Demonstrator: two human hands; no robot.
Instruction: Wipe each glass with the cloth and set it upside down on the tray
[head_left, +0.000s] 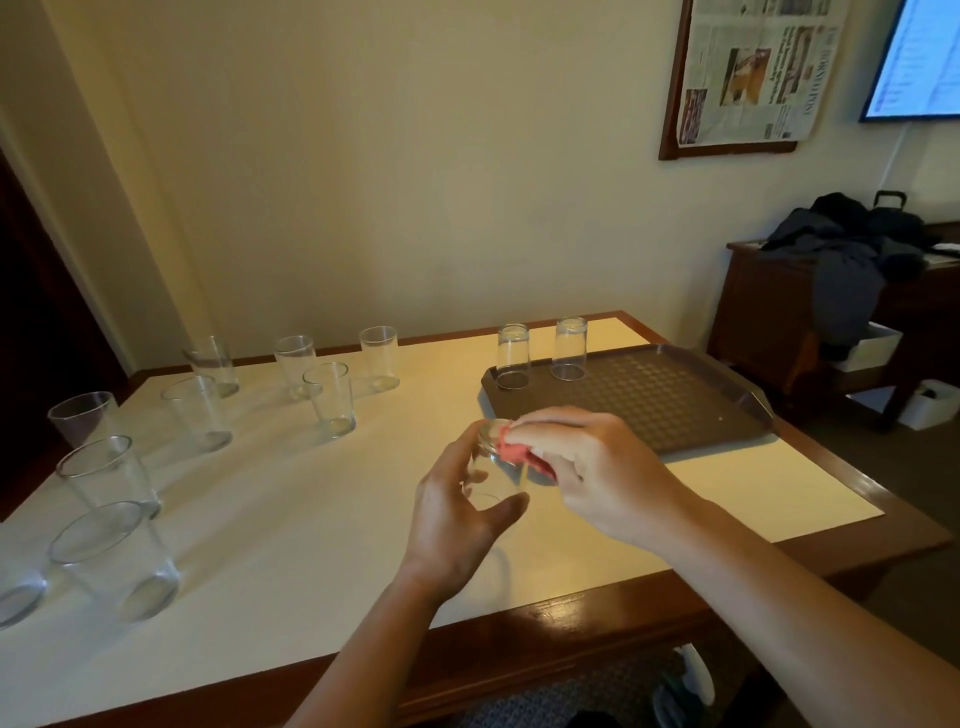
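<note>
My left hand (460, 512) grips a clear glass (493, 470) above the middle of the table, fingers and thumb curled round its body. My right hand (597, 467) pinches a red cloth (514, 452) and presses it against the glass's upper part. A brown tray (675, 405) lies at the right of the table, and two glasses stand upside down on its far left corner, one (513, 356) beside the other (570, 348). Several upright glasses stand on the left half of the table, among them one (330, 400) nearest the middle.
The table (291, 519) has a white top with a wooden rim; its front edge runs below my arms. A dark wooden cabinet (769, 322) with clothes piled on it stands to the right. The wall is close behind the table.
</note>
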